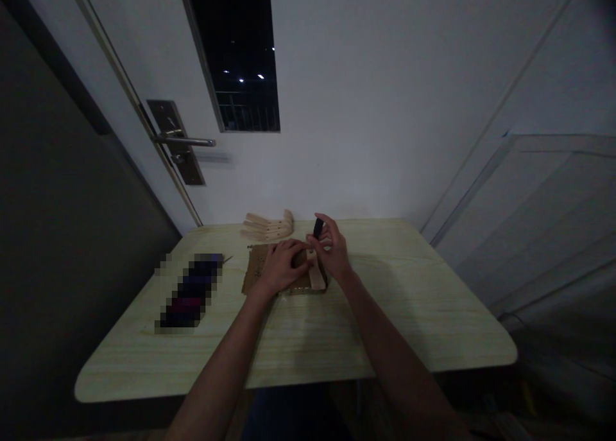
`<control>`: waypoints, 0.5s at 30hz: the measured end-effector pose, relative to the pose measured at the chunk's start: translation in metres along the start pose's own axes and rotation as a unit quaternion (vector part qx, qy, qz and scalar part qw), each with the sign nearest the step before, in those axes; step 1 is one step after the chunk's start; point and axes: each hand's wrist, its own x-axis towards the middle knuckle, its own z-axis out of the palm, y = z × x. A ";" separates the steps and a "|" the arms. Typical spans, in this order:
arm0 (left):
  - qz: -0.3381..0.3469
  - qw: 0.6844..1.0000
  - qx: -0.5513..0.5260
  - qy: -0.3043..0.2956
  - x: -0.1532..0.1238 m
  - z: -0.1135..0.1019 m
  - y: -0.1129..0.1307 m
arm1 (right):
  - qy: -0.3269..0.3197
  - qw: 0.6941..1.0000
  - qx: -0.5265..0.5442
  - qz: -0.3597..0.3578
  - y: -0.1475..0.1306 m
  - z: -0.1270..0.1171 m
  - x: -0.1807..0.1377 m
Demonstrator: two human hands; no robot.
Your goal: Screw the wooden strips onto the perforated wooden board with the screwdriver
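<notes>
A sheet of brown cardboard [256, 268] lies on the table, dotted with small dark marks or bits. My left hand [283, 266] rests on it palm down with the fingers apart, its thumb reaching to a pale wooden strip [316, 274] on the cardboard's right side. Pinched in my right hand [333, 248], just above the strip's far end, is a short black handle-like object [318, 227], held nearly upright. Whatever lies at its lower end is hidden by my fingers.
Several similar pale wooden pieces [269, 226] lie fanned out at the table's back edge. At left, a blurred-out dark item [192, 293] lies on the pale wood-grain table [308, 345]. A white door with a metal handle [192, 142] stands right behind.
</notes>
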 end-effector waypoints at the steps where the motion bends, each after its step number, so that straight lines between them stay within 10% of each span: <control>1: 0.002 1.000 0.000 0.000 0.000 0.000 0.000 | 0.010 1.000 -0.007 0.002 0.001 0.001 0.000; 15: 0.010 1.000 0.004 0.006 0.000 0.001 -0.001 | -0.020 0.999 0.001 -0.041 0.001 -0.003 -0.001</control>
